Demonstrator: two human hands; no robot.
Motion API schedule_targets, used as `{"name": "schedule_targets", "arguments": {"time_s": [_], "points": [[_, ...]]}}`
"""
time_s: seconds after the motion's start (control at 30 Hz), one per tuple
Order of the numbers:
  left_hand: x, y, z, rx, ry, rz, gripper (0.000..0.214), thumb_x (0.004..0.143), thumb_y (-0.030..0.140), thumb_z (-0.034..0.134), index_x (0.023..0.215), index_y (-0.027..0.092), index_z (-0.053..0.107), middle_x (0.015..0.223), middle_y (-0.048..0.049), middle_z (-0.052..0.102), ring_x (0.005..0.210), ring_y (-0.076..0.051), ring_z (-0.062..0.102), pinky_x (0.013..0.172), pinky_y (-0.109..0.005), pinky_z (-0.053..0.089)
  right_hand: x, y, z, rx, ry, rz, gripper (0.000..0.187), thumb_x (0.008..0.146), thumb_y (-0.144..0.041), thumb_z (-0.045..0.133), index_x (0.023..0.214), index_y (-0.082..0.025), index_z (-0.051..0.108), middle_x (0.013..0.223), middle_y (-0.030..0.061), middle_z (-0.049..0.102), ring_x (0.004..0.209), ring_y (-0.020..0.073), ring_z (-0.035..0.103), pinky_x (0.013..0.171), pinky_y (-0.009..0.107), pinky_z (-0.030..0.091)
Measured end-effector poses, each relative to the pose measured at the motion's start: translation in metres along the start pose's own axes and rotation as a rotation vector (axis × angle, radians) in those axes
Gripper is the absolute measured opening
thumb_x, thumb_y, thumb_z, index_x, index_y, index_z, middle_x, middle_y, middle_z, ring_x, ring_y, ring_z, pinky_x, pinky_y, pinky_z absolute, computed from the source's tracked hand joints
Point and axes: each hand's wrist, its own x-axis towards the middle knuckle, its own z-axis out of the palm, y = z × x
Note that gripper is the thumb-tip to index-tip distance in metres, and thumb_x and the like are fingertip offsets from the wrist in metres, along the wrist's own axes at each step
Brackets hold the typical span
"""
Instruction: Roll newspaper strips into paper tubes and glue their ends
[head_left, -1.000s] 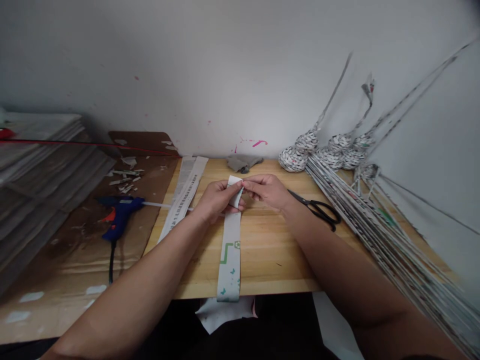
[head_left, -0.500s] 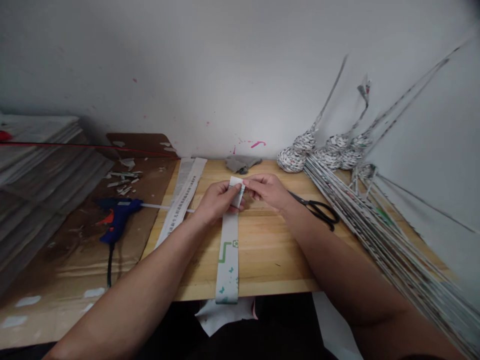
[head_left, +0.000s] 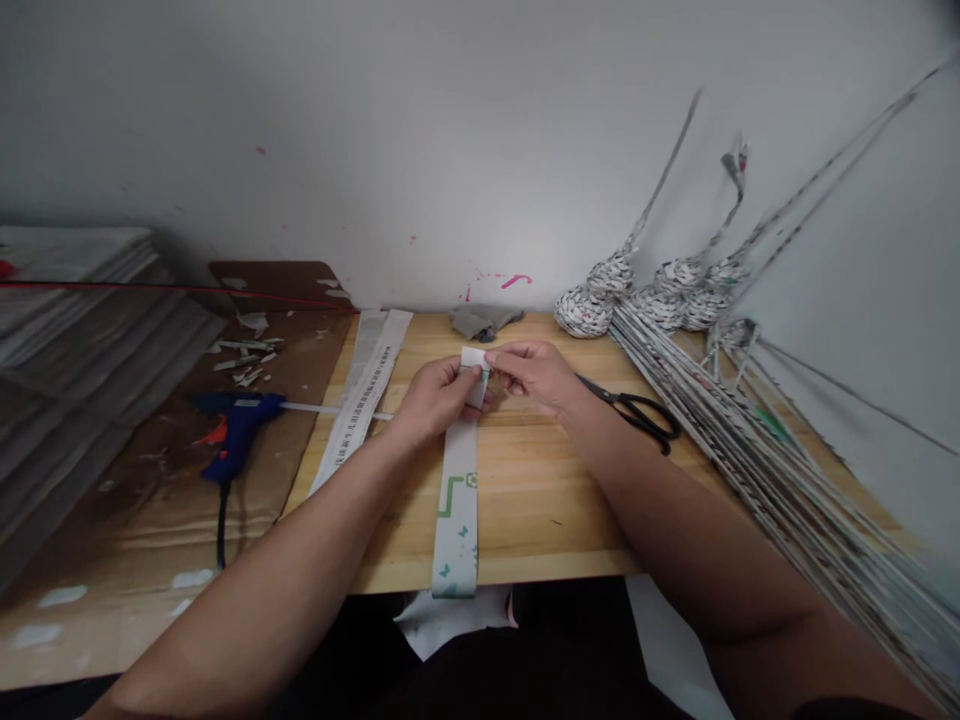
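Head view: I see the left hand (head_left: pixel 444 392) clamped on the paper strip (head_left: pixel 457 455), right hand (head_left: pixel 531 374) at its corner, grip unclear; its long axis runs nearward below the left, to the desk (head_left: pixel 555 480) edge.

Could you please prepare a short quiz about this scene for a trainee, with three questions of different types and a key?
1. Multiple choice: what does the left hand pinch?
a) the newspaper strip
b) the white strip with green print
c) the grey cloth

2. True or false: the blue glue gun lies on the brown cardboard, to the left of the left hand.

3. Fill the gap: on the wooden table, to the right of the right hand, lies a black-handled pair of ____.

Key: 1: b; 2: true; 3: scissors.
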Motion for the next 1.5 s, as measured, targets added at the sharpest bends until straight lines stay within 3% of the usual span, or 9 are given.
{"name": "schedule_targets", "arguments": {"time_s": [0.53,0.63,0.83,1.0,1.13,1.5], "points": [[-0.003,0.006,0.003,-0.007,0.038,0.009,0.028,0.085,0.043,0.063,0.088,0.015,0.066,0.074,-0.0074,0.073,0.063,-0.018,0.069,0.054,-0.025,0.055,0.001,0.004,0.003,0.039,0.056,-0.057,0.037,0.064,-0.047,0.083,0.065,-0.016,0.063,0.055,-0.0047,0.049,0.049,0.0063,0.039,0.041,0.022,0.024],[-0.005,0.010,0.004,-0.060,0.064,-0.042,0.026,0.085,0.040,0.063,0.090,0.015,0.066,0.073,-0.0071,0.073,0.062,-0.017,0.070,0.053,-0.024,0.054,0.001,0.002,-0.002,0.038,0.006,-0.046,0.040,0.067,-0.053,0.080,0.070,-0.016,0.065,0.060,-0.0032,0.052,0.051,0.0071,0.043,0.040,0.021,0.024],[-0.005,0.016,0.004,-0.175,0.102,-0.056,0.022,0.085,0.034,0.065,0.097,0.015,0.061,0.073,-0.0051,0.072,0.060,-0.016,0.069,0.052,-0.024,0.055,0.000,0.002,-0.006,0.023,-0.147,0.027,0.038,0.068,-0.043,0.081,0.093,-0.015,0.074,0.069,-0.0005,0.062,0.057,0.0079,0.049,0.043,0.019,0.029],[-0.006,0.018,0.004,-0.199,0.114,-0.020,0.018,0.086,0.030,0.064,0.095,0.017,0.054,0.069,-0.0030,0.070,0.058,-0.015,0.069,0.051,-0.023,0.055,0.002,0.006,-0.006,0.053,-0.138,0.037,0.032,0.069,-0.041,0.081,0.087,-0.015,0.073,0.068,-0.0002,0.063,0.056,0.0076,0.050,0.042,0.019,0.028],[-0.006,0.018,0.004,-0.179,0.129,-0.026,0.018,0.087,0.032,0.062,0.095,0.019,0.053,0.069,-0.0026,0.070,0.055,-0.016,0.068,0.049,-0.024,0.054,0.001,0.006,-0.006,0.046,-0.190,0.060,0.029,0.071,-0.040,0.080,0.084,-0.015,0.074,0.067,0.0009,0.064,0.057,0.0082,0.050,0.043,0.020,0.028],[-0.002,0.012,0.003,-0.079,0.135,-0.020,0.024,0.086,0.039,0.064,0.096,0.021,0.052,0.073,-0.0028,0.072,0.056,-0.016,0.069,0.047,-0.024,0.053,0.001,0.009,-0.003,0.057,-0.190,0.072,0.029,0.068,-0.040,0.081,0.079,-0.014,0.074,0.064,0.0009,0.064,0.054,0.0075,0.049,0.042,0.019,0.027]]}}
